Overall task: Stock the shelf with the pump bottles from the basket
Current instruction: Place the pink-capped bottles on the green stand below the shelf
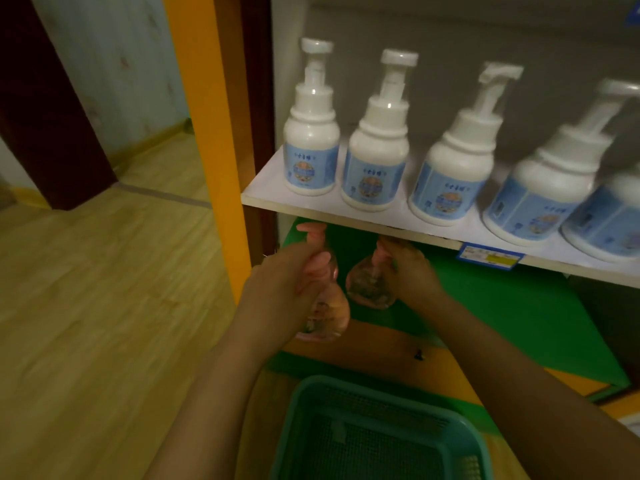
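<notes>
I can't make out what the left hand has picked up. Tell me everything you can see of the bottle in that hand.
The clear pump bottle in the left hand looks like transparent plastic, with a rounded body and a printed, reddish-toned label too blurred to read. Its pinkish pump head points up toward the underside of the white shelf. It is roughly upright, leaning slightly, held in the air over the green lower shelf, the grip closed around its neck. Another clear bottle sits close to its right.

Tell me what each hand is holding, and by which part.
Each holds a clear pump bottle by its neck, below the pump: the left hand one bottle, the right hand another bottle.
</notes>
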A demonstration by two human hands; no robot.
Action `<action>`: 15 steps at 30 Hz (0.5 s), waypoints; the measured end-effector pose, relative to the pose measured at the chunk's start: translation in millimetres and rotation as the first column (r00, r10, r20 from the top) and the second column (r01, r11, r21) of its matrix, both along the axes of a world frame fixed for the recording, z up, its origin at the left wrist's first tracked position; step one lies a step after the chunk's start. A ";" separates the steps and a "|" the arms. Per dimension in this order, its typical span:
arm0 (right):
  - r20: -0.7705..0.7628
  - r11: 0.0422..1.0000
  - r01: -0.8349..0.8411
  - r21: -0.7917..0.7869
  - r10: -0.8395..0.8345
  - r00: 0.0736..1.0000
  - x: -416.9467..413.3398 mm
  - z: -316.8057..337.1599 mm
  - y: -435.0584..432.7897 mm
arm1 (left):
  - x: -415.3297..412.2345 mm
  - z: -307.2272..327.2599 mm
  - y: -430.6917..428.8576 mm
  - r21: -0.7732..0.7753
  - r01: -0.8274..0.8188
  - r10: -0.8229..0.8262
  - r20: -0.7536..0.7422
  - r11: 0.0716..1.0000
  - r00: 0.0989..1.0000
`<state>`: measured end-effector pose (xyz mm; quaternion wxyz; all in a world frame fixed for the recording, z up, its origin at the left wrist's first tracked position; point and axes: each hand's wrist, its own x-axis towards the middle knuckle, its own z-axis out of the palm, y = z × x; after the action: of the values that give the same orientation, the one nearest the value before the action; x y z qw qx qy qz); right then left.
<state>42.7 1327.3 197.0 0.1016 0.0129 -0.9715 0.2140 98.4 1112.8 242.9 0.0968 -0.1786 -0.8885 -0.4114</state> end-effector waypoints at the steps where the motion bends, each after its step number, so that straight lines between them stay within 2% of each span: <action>1: -0.002 1.000 -0.003 -0.003 0.003 1.000 4.5 -1.3 0.3 | 0.7 -0.3 1.7 0.004 0.007 -0.007 0.005 1.000 1.000; 3: -0.128 0.998 -0.015 -0.059 0.007 0.992 23.0 -2.7 1.3 | 2.4 0.6 7.0 0.023 0.026 -0.027 0.027 0.999 0.999; 5: -0.258 0.981 -0.069 -0.183 0.019 0.966 51.0 -4.6 3.0 | 4.0 0.8 14.6 0.053 0.061 -0.063 0.045 0.997 0.997; 7: -0.211 0.916 -0.144 -0.375 0.067 0.975 82.3 -9.3 4.6 | 5.5 2.0 24.1 0.079 0.106 -0.112 0.077 0.991 0.991; 9: -0.084 0.840 -0.175 -0.513 0.154 0.984 105.8 -13.1 5.4 | 8.0 4.4 35.6 0.092 0.143 -0.151 0.093 0.985 0.984; 11: 0.007 0.827 -0.174 -0.534 0.210 0.978 116.8 -19.0 8.9 | 12.1 6.7 49.3 0.098 0.182 -0.192 0.098 0.978 0.977; 15: 0.020 0.770 -0.059 -0.635 0.092 0.996 122.2 -34.9 28.6 | 18.3 1.6 81.2 0.115 0.258 -0.269 0.089 0.959 0.959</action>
<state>165.0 1356.0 162.1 0.0670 0.0116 -0.8435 0.5328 116.8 1194.0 244.6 0.0041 -0.2686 -0.8384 -0.4742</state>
